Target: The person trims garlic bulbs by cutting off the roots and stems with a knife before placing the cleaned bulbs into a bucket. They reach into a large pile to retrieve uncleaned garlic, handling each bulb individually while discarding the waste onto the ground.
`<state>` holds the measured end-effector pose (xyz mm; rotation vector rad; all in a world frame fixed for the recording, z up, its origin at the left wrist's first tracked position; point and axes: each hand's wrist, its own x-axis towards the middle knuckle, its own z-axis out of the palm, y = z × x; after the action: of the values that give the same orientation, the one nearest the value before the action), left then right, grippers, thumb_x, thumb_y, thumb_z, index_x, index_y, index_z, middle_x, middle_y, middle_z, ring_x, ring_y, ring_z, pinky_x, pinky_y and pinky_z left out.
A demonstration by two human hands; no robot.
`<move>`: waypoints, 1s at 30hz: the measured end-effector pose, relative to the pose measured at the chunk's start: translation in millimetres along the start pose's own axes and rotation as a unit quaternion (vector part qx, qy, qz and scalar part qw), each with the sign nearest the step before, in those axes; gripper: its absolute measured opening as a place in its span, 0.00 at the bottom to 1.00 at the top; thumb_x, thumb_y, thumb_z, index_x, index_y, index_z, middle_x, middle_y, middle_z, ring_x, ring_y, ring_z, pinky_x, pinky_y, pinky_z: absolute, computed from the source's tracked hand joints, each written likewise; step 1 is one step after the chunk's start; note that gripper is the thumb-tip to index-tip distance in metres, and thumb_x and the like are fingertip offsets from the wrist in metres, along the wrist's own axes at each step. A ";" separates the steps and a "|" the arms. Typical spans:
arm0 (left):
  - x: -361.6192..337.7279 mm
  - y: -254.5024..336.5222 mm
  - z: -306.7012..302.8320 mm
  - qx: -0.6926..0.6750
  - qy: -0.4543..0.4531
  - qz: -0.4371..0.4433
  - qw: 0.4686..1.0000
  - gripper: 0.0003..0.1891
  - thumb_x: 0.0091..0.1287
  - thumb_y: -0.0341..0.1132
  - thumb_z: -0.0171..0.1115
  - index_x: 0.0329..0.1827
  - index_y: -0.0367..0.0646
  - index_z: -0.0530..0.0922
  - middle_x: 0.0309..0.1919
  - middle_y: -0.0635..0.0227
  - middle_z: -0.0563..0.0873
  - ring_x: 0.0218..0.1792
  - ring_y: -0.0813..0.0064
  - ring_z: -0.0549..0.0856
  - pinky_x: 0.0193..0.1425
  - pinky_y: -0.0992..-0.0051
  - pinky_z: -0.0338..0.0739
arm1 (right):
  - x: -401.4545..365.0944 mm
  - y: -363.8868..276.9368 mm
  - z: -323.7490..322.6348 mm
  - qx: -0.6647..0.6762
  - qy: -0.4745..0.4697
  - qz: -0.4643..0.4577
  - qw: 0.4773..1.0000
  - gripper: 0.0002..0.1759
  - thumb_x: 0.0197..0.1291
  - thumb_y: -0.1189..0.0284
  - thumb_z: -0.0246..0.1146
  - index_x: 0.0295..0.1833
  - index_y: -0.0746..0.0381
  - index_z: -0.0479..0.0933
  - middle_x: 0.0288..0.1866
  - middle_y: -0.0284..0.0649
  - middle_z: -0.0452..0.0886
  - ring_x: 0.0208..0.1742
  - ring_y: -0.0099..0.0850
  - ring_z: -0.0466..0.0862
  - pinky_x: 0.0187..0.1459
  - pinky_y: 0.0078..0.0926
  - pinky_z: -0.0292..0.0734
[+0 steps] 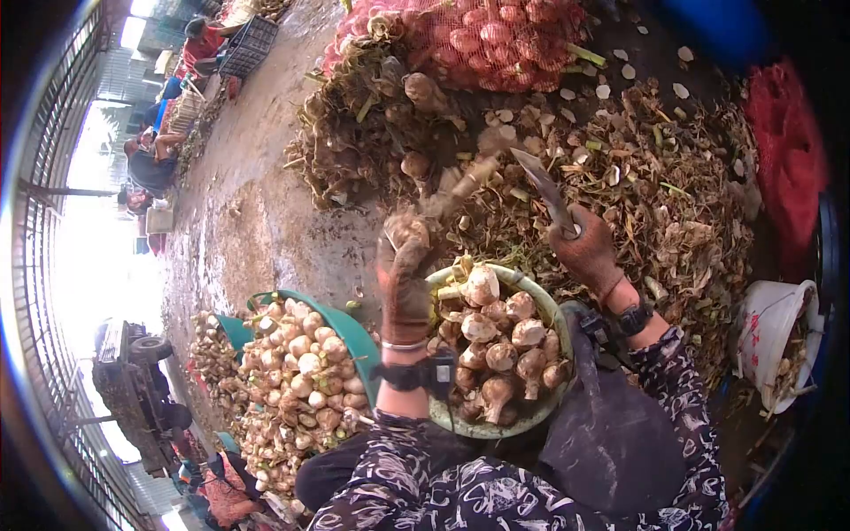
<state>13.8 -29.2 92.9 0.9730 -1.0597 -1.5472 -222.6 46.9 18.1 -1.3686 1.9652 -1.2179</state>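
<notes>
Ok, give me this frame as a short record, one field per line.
left hand: holding a bulb
right hand: gripping a knife, blade pointing up and left in view
nearest container: round tub of bulbs, in front of the body
left side: green container, heaped with bulbs
beyond the hands: red mesh sack of bulbs
ground: scattered plant scraps
far right: white bucket

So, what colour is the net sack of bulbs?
The net sack is pinkish red, clearest in the head view.
</notes>
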 end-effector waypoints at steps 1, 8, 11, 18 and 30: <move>-4.6 -14.2 -3.1 -0.150 0.036 -0.026 0.988 0.19 0.62 0.38 0.64 0.53 0.40 0.75 0.42 0.65 0.84 0.45 0.67 0.84 0.59 0.63 0.78 | 4.7 -3.2 1.0 0.000 0.000 0.000 1.000 0.11 0.53 0.66 0.60 0.31 0.63 0.72 0.19 0.47 0.72 0.21 0.44 0.75 0.23 0.39 0.69; -27.7 -26.7 39.4 -0.391 0.026 -0.057 0.918 0.17 0.59 0.38 0.60 0.50 0.40 0.76 0.51 0.58 0.80 0.56 0.60 0.78 0.64 0.58 0.73 | 23.6 -45.8 6.1 -0.083 -0.267 0.008 0.960 0.09 0.60 0.69 0.55 0.43 0.61 0.73 0.21 0.40 0.74 0.24 0.29 0.78 0.21 0.26 0.73; -22.5 7.8 24.5 -0.403 -0.076 -0.007 0.912 0.20 0.57 0.37 0.61 0.52 0.39 0.74 0.50 0.57 0.80 0.56 0.60 0.78 0.67 0.61 0.69 | -12.8 21.5 16.2 -0.140 -0.279 0.091 0.946 0.14 0.49 0.65 0.60 0.39 0.61 0.79 0.30 0.47 0.81 0.29 0.39 0.82 0.32 0.36 0.77; 82.8 -12.2 -49.2 0.396 -0.088 -0.118 0.906 0.33 0.59 0.45 0.68 0.63 0.39 0.67 0.47 0.67 0.77 0.44 0.75 0.76 0.50 0.72 0.76 | -6.5 34.4 -1.2 -0.075 -0.209 0.151 0.963 0.16 0.46 0.62 0.63 0.34 0.65 0.78 0.25 0.52 0.79 0.30 0.50 0.81 0.34 0.42 0.76; 210.6 -141.4 -91.1 0.366 0.001 -0.133 0.921 0.36 0.51 0.38 0.74 0.60 0.36 0.66 0.50 0.53 0.80 0.47 0.63 0.83 0.49 0.68 0.81 | 4.2 37.9 5.9 -0.086 -0.194 0.129 0.969 0.10 0.51 0.67 0.59 0.28 0.64 0.72 0.20 0.50 0.73 0.24 0.44 0.78 0.28 0.39 0.71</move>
<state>19.4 -230.8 -85.9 1.6795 -1.6068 -1.3602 -239.1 45.1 -16.7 -1.2661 1.9186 -0.6182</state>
